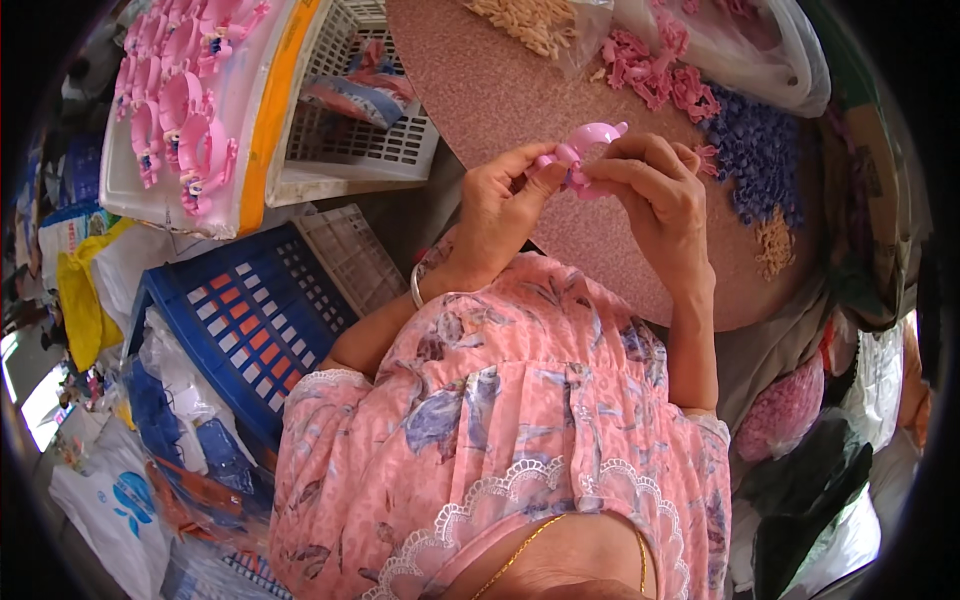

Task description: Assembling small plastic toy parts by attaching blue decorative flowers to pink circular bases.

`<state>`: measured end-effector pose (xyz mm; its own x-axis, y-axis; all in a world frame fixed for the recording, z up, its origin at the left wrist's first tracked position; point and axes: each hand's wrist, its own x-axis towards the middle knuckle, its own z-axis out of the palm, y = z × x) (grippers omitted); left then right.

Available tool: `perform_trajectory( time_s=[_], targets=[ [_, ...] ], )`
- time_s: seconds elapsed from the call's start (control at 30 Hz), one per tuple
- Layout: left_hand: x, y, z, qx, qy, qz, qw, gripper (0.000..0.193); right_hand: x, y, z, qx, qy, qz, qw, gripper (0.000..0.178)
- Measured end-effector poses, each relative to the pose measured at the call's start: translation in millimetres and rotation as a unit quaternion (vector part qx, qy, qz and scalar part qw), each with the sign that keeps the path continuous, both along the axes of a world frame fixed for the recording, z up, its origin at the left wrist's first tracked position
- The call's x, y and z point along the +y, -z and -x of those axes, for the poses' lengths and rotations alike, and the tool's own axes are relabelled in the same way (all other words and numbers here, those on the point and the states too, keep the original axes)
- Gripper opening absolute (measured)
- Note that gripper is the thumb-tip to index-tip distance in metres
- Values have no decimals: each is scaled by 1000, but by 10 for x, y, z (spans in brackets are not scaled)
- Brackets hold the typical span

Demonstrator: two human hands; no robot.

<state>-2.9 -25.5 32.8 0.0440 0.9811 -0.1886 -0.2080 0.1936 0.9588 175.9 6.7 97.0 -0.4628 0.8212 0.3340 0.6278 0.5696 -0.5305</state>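
Observation:
Above the near edge of the round table, both hands meet at a glossy pink plastic toy piece (pixel 594 134) with a rounded, ring-like body. My left hand (pixel 497 205) pinches its left side between thumb and fingers. My right hand (pixel 662 195) has its fingers bent against the right side, thumb and fingertips close together. Whether a smaller part sits between those fingertips is hidden. Right of my right hand lie a pile of small blue pieces (pixel 752 150) and loose pink pieces (pixel 655 75). A small heap of beige pieces (pixel 775 247) is nearer the table's right edge.
The speckled reddish round table (pixel 450 75) is in front of me. More beige pieces (pixel 530 22) lie at its far side, beside a clear plastic bag (pixel 770 50). At left, a white box (pixel 225 205) carries rows of similar pink toys, above a blue plastic basket (pixel 190 270).

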Motion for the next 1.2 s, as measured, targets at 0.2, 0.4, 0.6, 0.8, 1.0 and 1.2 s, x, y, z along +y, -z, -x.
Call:
perform_trajectory(
  time_s=[0.2,0.4,0.6,0.8,1.0,1.2],
  targets=[
    [-21,45,-13,-16,2,-14,1000,34,-61,42,43,87,55,108,989,15],
    [-84,82,-2,103,13,-104,989,29,-22,-127,40,-40,17,14,999,12],
    [-73,60,36,127,38,-88,987,28,62,145,46,-65,-30,-16,997,16],
    [88,175,4,-270,-9,113,956,27,174,226,123,50,106,-76,990,30],
    [13,-96,328,-325,-6,165,931,24,115,160,199,81,173,-187,964,36],
    [-148,-473,894,-498,-14,-12,867,23,-32,461,-232,220,228,-51,947,29]
  ],
)
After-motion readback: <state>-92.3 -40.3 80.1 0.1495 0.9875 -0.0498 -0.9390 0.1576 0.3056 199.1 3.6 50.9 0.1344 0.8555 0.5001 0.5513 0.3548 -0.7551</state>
